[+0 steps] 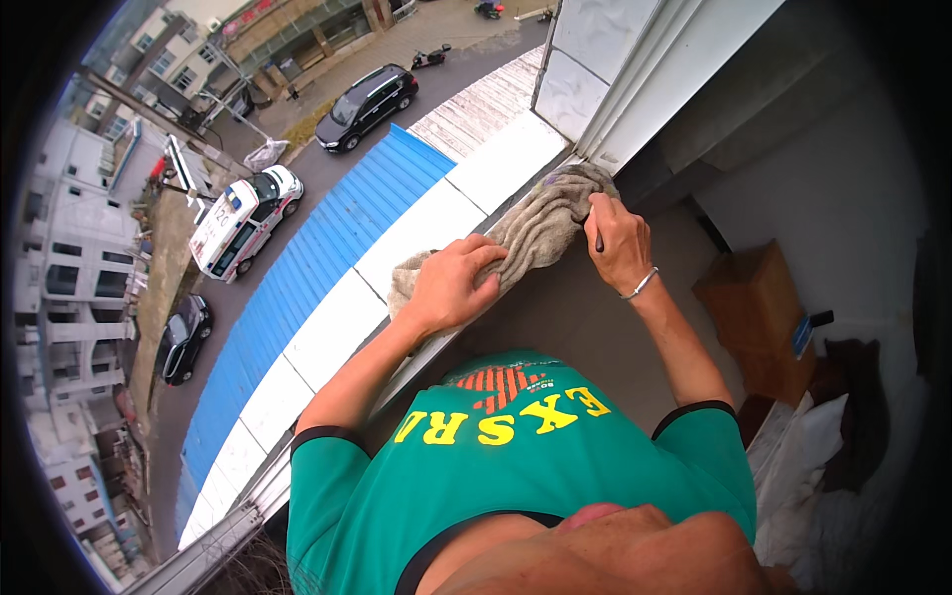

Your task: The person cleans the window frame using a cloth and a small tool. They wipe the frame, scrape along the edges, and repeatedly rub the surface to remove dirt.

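Observation:
A grey-beige cloth (532, 227) lies bunched in folds along the window sill track, reaching up to the corner by the white window frame (639, 97). My left hand (457, 282) lies over the lower end of the cloth, fingers curled and gripping it against the sill. In my right hand (619, 236) is a slim tool with a dark handle (599, 242), its butt end showing below my fist. The tool's working end is hidden by my fingers and the cloth's upper end, so its kind is unclear.
Outside the open window runs a white tiled ledge (387, 264), then a blue corrugated roof (327, 253). Far below, a street carries a white ambulance (245, 223) and dark cars (367, 108). Indoors, a wooden cabinet (751, 305) and white bedding (799, 446) are to the right.

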`<act>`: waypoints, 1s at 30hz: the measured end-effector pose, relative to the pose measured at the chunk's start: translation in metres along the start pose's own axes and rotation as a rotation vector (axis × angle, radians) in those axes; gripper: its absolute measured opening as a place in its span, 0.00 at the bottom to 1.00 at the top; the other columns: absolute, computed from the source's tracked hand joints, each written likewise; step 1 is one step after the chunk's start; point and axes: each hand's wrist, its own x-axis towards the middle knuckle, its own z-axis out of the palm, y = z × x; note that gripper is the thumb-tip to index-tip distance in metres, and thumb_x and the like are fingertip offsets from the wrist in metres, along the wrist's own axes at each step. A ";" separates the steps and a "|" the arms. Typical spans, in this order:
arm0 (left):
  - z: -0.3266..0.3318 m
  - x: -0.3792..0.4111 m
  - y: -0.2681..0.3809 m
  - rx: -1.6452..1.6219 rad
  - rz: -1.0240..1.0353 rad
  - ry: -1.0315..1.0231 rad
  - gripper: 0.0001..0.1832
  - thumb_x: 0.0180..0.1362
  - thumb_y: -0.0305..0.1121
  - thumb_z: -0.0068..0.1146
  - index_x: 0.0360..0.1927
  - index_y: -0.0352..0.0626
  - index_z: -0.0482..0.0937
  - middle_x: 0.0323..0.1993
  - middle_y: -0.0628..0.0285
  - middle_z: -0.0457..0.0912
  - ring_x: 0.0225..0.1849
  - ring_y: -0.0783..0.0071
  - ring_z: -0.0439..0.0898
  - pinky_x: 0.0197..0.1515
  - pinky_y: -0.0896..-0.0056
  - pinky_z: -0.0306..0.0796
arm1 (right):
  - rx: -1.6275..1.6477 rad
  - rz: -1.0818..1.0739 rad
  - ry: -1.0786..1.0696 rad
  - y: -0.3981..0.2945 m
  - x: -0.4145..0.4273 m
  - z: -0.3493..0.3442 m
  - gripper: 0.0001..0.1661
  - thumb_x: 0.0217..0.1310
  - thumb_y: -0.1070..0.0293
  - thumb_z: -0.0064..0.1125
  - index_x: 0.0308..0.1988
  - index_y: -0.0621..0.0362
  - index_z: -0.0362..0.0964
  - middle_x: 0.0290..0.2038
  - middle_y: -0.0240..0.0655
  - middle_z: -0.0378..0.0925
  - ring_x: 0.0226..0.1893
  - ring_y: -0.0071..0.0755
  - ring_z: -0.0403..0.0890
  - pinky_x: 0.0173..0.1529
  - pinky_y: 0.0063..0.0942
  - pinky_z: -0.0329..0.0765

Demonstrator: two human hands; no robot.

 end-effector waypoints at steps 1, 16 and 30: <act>0.001 0.000 0.000 0.011 0.011 0.012 0.18 0.54 0.33 0.55 0.49 0.43 0.81 0.50 0.58 0.80 0.49 0.56 0.79 0.50 0.57 0.75 | 0.010 -0.020 0.009 0.006 0.001 0.003 0.06 0.62 0.72 0.53 0.33 0.60 0.65 0.28 0.50 0.76 0.28 0.62 0.79 0.32 0.52 0.76; 0.004 -0.005 -0.003 0.046 0.100 0.063 0.18 0.54 0.33 0.58 0.50 0.43 0.80 0.49 0.58 0.80 0.47 0.56 0.78 0.51 0.57 0.74 | 0.370 0.056 -0.115 -0.022 0.003 0.016 0.06 0.61 0.72 0.52 0.30 0.62 0.69 0.23 0.54 0.75 0.29 0.63 0.79 0.33 0.50 0.74; 0.010 -0.005 -0.002 0.029 0.173 0.103 0.19 0.55 0.33 0.58 0.51 0.42 0.80 0.50 0.56 0.79 0.48 0.56 0.78 0.52 0.58 0.73 | 0.214 0.222 -0.038 0.049 0.042 0.025 0.08 0.61 0.69 0.54 0.30 0.62 0.74 0.25 0.47 0.81 0.29 0.55 0.83 0.35 0.42 0.79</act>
